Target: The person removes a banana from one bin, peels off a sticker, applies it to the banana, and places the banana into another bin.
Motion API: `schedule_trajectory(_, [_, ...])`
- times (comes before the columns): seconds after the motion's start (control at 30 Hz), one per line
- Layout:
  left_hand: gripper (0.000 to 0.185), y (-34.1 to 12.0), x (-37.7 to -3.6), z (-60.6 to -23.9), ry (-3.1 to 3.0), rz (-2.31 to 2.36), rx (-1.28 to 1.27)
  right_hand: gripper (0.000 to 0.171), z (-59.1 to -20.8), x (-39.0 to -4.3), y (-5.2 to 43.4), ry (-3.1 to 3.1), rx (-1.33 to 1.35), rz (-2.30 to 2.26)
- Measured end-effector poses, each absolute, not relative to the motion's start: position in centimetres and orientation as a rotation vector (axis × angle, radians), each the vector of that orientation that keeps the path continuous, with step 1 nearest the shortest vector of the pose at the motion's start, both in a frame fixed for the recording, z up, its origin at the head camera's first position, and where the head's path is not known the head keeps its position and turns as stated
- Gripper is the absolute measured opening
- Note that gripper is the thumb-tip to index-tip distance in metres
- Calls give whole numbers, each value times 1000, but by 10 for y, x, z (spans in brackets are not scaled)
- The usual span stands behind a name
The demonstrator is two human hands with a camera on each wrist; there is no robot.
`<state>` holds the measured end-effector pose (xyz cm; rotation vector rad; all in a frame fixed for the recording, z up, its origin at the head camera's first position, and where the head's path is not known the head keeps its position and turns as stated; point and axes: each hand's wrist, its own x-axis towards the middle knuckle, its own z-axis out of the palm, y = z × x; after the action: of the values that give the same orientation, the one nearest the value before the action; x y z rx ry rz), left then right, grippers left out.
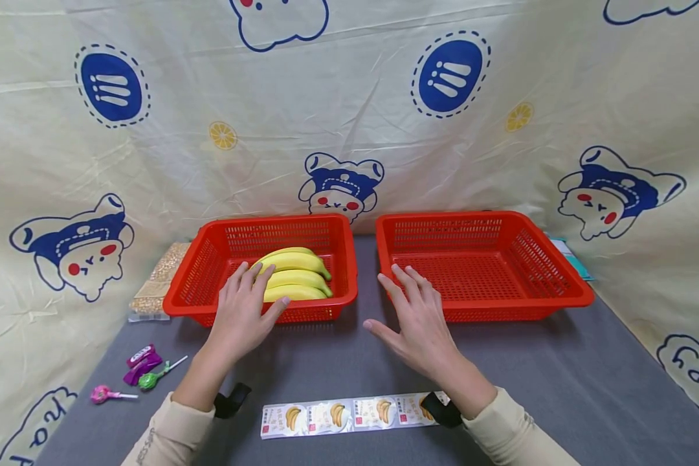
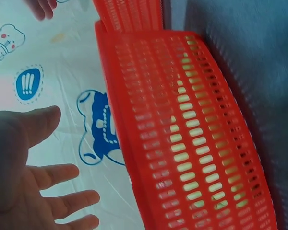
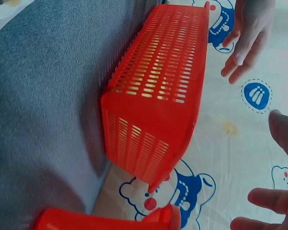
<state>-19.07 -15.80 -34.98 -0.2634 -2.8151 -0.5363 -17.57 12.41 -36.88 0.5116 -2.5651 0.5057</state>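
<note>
Yellow bananas (image 1: 297, 261) lie together inside the left red basket (image 1: 348, 272). My left hand (image 1: 241, 314) hovers over that basket's front rim, fingers spread, overlapping the fruit's left end in the head view. In the left wrist view, the left hand's fingers (image 2: 69, 206) are apart and hold nothing; the bananas show through the basket's slots. My right hand (image 1: 416, 323), also spread and holding nothing, is near the front left corner of the right red basket (image 1: 477, 275), which has a bare floor. Its fingers (image 3: 271, 199) show at the right wrist view's edge.
A strip of banana-picture labels (image 1: 338, 416) lies at the front, partly behind the right wrist. Left are a pink lollipop (image 1: 101, 394), a green lollipop (image 1: 148, 381) and purple-wrapped sweets (image 1: 142, 364). A bag of grains (image 1: 162, 275) and a teal packet (image 1: 576, 261) flank the baskets.
</note>
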Motion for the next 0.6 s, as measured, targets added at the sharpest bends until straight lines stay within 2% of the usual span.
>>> schedule_trajectory(0.33, [60,-177,-213,-350,-2829,-603,-269,66,-374,-188,109,-2524,544,818])
schedule_trajectory(0.6, [55,-187,-234,-346,-2926,-675,-286,62,-377,-201,93,-2550,544,1021])
